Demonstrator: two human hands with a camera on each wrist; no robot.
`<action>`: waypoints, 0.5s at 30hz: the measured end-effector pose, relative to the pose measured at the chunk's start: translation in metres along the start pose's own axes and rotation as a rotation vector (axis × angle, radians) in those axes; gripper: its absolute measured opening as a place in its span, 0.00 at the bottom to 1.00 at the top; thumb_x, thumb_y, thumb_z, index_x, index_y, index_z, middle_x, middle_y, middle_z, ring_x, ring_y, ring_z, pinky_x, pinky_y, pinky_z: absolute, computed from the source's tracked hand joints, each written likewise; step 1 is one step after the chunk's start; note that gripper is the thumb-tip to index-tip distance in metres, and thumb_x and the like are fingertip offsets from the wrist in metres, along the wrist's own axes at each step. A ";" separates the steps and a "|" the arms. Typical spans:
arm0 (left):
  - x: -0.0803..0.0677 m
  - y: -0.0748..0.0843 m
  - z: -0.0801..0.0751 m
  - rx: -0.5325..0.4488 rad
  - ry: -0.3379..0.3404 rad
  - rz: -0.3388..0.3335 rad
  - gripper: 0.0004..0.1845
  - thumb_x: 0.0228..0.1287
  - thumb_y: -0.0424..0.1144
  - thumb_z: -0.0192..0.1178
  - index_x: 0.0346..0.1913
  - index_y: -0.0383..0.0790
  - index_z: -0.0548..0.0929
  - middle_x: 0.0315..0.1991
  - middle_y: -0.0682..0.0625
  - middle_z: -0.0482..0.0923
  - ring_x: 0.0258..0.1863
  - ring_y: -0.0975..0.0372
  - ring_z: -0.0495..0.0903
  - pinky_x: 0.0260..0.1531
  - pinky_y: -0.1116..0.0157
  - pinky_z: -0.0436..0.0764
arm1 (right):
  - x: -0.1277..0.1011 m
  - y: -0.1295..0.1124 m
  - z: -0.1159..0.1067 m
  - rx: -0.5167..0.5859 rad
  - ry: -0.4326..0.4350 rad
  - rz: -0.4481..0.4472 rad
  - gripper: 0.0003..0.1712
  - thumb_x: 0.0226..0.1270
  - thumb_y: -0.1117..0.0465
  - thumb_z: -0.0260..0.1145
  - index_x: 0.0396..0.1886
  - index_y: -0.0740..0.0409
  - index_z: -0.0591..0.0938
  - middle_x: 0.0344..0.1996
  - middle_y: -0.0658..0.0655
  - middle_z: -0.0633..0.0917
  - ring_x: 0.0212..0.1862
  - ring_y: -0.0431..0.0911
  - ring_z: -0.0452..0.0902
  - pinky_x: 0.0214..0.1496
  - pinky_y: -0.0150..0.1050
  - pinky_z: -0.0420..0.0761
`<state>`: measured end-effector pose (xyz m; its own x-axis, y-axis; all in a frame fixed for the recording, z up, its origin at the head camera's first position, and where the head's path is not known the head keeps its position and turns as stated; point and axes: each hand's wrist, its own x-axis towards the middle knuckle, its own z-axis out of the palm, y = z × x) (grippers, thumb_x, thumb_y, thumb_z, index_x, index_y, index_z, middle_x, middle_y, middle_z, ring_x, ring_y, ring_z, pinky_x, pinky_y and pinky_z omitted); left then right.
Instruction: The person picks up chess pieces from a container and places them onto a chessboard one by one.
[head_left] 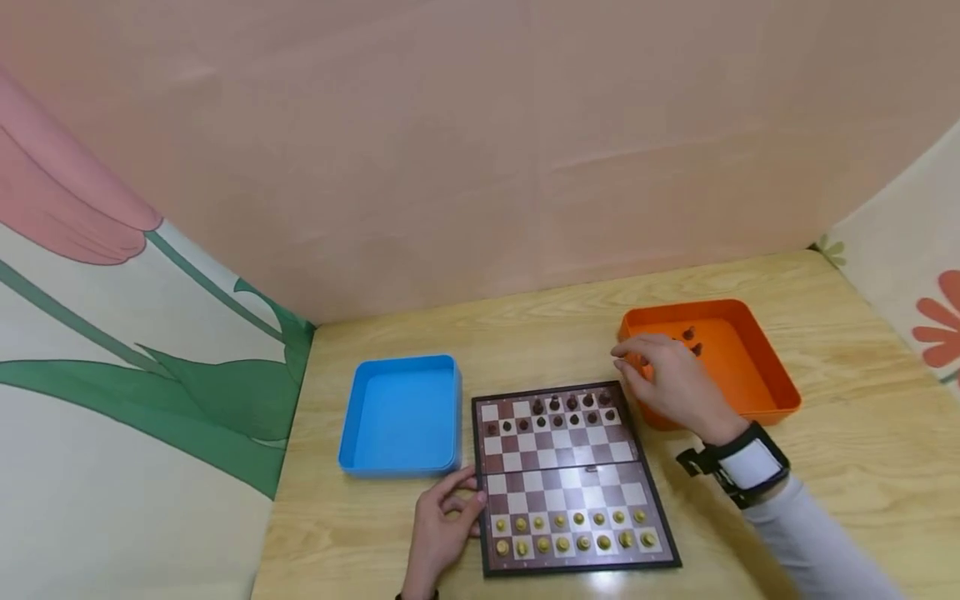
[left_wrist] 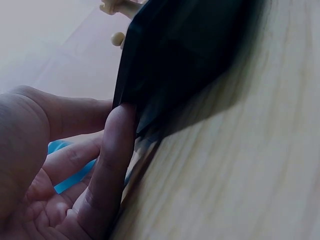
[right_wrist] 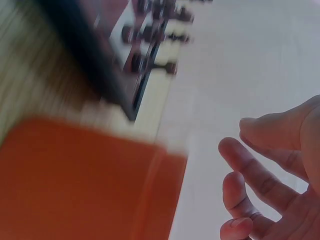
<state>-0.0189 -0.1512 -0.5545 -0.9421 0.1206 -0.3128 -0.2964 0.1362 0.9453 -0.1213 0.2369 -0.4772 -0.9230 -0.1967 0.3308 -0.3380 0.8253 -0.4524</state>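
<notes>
A folding chessboard (head_left: 553, 500) lies on the table. Pale gold chess pieces (head_left: 603, 542) fill two rows on its near side. On the far side stand a row of dark pawns and, behind them, several dark pieces (head_left: 572, 402) toward the right; the far left squares are bare. My left hand (head_left: 438, 529) grips the board's left edge between thumb and fingers, also seen close up in the left wrist view. My right hand (head_left: 675, 387) is over the left side of an orange tray (head_left: 738, 354), fingers bent and apart with nothing between them. Dark chess pieces (head_left: 688, 333) lie in that tray.
A blue tray (head_left: 401, 421) with nothing visible inside stands left of the board. The wooden table (head_left: 540, 329) meets a pinkish backdrop (head_left: 420, 183) behind. Printed flower cloths flank both sides. A strapped device (head_left: 750, 462) is on my right wrist.
</notes>
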 end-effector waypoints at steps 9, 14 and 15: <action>0.003 -0.001 0.001 0.024 -0.005 0.035 0.26 0.68 0.34 0.73 0.67 0.37 0.83 0.53 0.40 0.83 0.29 0.64 0.86 0.26 0.61 0.93 | -0.002 0.052 -0.024 -0.069 0.018 0.117 0.17 0.65 0.64 0.77 0.52 0.63 0.88 0.47 0.65 0.88 0.38 0.56 0.83 0.28 0.39 0.81; 0.002 -0.002 0.002 0.014 -0.005 0.057 0.26 0.69 0.33 0.73 0.68 0.34 0.83 0.53 0.38 0.83 0.28 0.65 0.85 0.25 0.63 0.93 | -0.005 0.079 -0.034 -0.088 -0.002 0.197 0.22 0.62 0.66 0.78 0.55 0.68 0.86 0.47 0.70 0.85 0.34 0.56 0.80 0.25 0.37 0.77; 0.002 -0.002 0.002 0.014 -0.003 0.056 0.26 0.69 0.33 0.73 0.68 0.34 0.83 0.53 0.37 0.83 0.28 0.65 0.85 0.25 0.63 0.93 | -0.005 0.084 -0.035 -0.094 -0.021 0.209 0.23 0.62 0.66 0.78 0.56 0.69 0.85 0.48 0.72 0.84 0.32 0.55 0.78 0.25 0.38 0.75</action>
<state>-0.0198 -0.1496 -0.5573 -0.9568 0.1312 -0.2596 -0.2409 0.1427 0.9600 -0.1384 0.3257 -0.4882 -0.9751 -0.0259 0.2204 -0.1210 0.8947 -0.4300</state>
